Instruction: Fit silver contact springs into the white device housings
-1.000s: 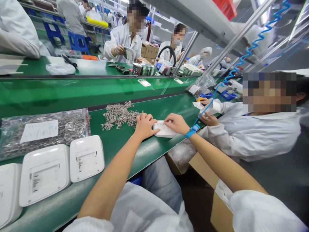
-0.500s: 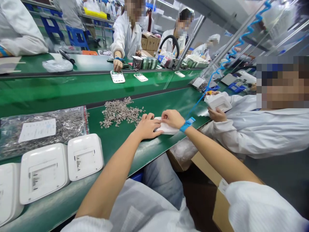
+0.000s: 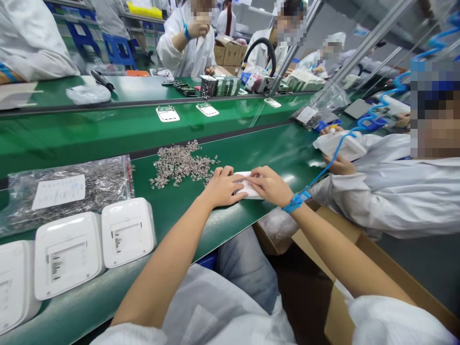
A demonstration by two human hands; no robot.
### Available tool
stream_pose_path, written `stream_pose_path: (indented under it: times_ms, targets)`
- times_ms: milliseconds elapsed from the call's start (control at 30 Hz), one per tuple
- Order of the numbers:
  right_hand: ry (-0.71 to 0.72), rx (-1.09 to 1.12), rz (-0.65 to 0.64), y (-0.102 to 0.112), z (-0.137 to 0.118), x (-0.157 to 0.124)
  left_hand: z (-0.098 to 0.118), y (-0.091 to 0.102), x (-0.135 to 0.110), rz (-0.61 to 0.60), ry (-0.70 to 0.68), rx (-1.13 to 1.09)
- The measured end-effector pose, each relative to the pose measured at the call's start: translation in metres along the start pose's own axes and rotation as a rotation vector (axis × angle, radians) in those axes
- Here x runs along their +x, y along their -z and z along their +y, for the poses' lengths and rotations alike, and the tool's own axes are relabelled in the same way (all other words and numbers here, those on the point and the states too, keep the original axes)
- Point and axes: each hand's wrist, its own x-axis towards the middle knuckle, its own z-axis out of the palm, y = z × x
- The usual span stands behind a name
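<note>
The person wears a white smock (image 3: 201, 306), its sleeves ending above the elbows, and grey-blue jeans (image 3: 244, 268). The left hand (image 3: 223, 187) and right hand (image 3: 269, 184) are bare. A blue antistatic wrist strap (image 3: 296, 201) circles the right wrist, trailing a blue coiled cord (image 3: 328, 160).

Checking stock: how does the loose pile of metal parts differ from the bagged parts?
The loose pile lies scattered bare on the green bench beside the left hand; the bagged parts sit farther left inside a clear bag bearing a white label. The bagged lot looks larger. Both are small silvery pieces.
</note>
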Motion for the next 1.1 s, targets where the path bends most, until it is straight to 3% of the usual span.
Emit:
stream_pose_path:
  times_ms: [200,633,933,1100]
  targets:
    - [-0.009,0.001,0.006,-0.001,0.001,0.001,0.001,0.000,0.001,0.043,-0.023,-0.038]
    - [0.027,-0.122,-0.083,0.005,-0.004,0.006,0.004,0.003,0.004,-0.108,-0.003,0.044]
    - [0.039,-0.115,-0.094,0.007,-0.004,0.006,0.005,0.001,0.005,-0.062,0.018,-0.018]
    - [-0.161,-0.078,-0.064,0.003,0.001,0.017,0.004,0.001,0.006,-0.050,0.034,-0.063]
